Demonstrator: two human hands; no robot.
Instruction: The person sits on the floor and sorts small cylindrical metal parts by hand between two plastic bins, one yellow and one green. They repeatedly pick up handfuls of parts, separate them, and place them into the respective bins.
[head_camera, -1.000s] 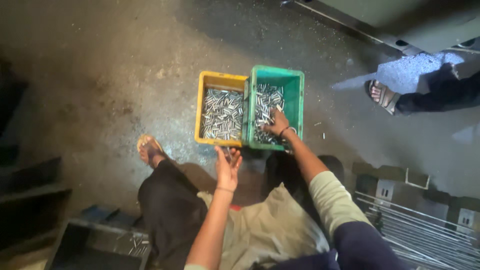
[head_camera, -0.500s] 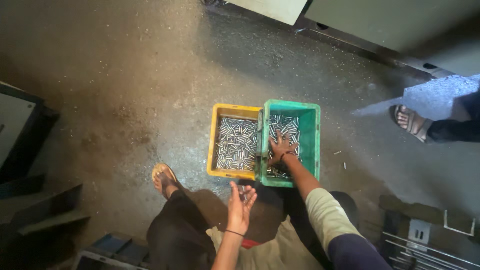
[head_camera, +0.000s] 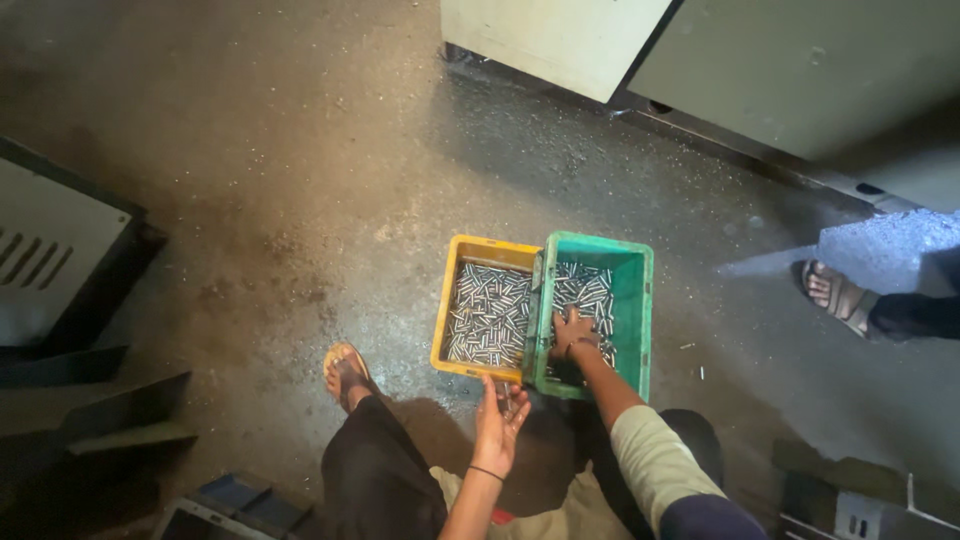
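A yellow crate (head_camera: 446, 300) and a green crate (head_camera: 640, 300) sit side by side on the concrete floor, both filled with several small silver metal pins. My right hand (head_camera: 572, 333) reaches down into the green crate and rests on the pins, fingers curled over them. My left hand (head_camera: 498, 415) hovers palm up just in front of the yellow crate's near edge, cupping a few pins. My left foot in a sandal (head_camera: 345, 372) is planted left of the yellow crate.
Another person's sandalled foot (head_camera: 838, 296) stands at the right. A pale machine cabinet (head_camera: 700, 60) runs along the top. A dark metal housing (head_camera: 50, 260) and stepped metal parts sit at the left; boxes lie at the bottom corners.
The view has shifted so the crates sit lower and further right. My right hand stays in the green crate; my left hand remains cupped near the yellow crate's edge.
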